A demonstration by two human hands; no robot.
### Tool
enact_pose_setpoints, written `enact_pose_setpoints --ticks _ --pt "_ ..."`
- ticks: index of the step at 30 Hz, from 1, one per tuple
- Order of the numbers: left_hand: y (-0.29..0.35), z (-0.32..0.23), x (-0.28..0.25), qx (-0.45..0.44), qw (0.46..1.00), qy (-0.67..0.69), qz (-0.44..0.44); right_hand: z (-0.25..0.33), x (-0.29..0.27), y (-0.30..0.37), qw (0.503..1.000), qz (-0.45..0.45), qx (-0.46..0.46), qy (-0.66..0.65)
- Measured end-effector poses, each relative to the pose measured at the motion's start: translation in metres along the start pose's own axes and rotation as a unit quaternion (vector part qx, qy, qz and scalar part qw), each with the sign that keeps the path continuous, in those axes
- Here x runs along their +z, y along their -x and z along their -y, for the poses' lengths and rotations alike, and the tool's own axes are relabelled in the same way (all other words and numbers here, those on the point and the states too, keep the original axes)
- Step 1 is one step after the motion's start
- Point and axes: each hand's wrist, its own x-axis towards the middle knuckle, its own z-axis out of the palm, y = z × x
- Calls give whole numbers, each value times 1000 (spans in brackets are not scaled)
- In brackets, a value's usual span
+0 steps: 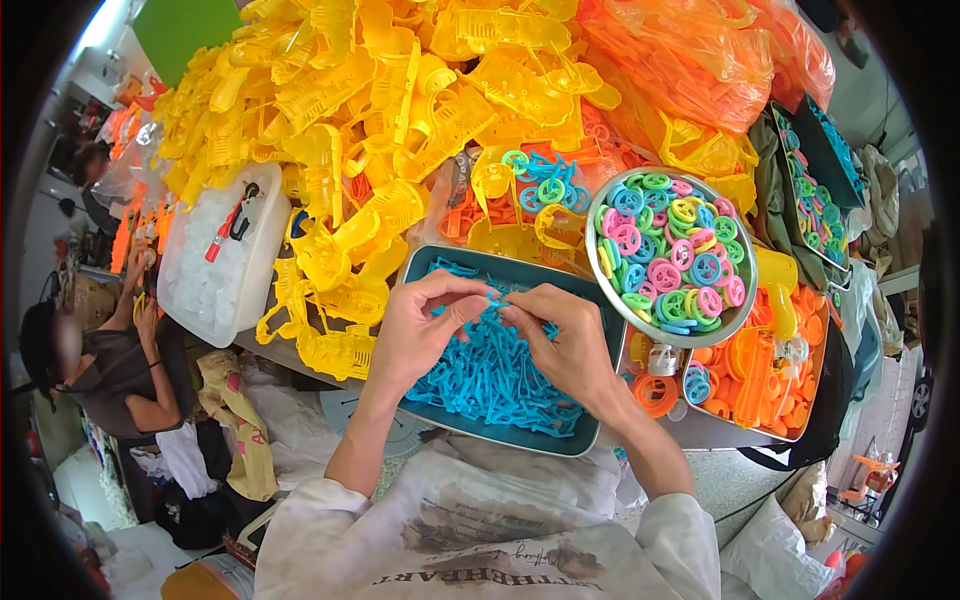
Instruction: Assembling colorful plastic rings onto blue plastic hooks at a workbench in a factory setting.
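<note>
Both hands meet above a dark teal tray (510,440) heaped with small, thin blue plastic parts (490,370). My left hand (425,325) is closed in a pinch, its thumb and fingertips on a small blue plastic part (493,296). From the other side my right hand (565,335) pinches at the same spot, fingertips nearly touching the left ones. The part is mostly hidden by the fingers, so its full shape does not show.
A metal bowl of colourful small wheels (672,255) stands right of the tray, beside a bin of orange parts (765,370). Yellow plastic shells (360,110) pile up behind. A white tub (215,260) sits left; a co-worker (130,350) works farther left.
</note>
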Motion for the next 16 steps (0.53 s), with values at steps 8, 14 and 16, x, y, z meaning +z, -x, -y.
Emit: enact_pose_setpoints --ticks 8,14,16 --pt "-7 -7 -3 -107 987 66 103 -3 2 4 997 -35 -61 33" --pt "-16 -4 2 -129 955 198 178 -5 3 4 997 -39 -70 6" --pt "-15 3 2 -139 937 248 204 -6 2 4 998 -34 -61 6"
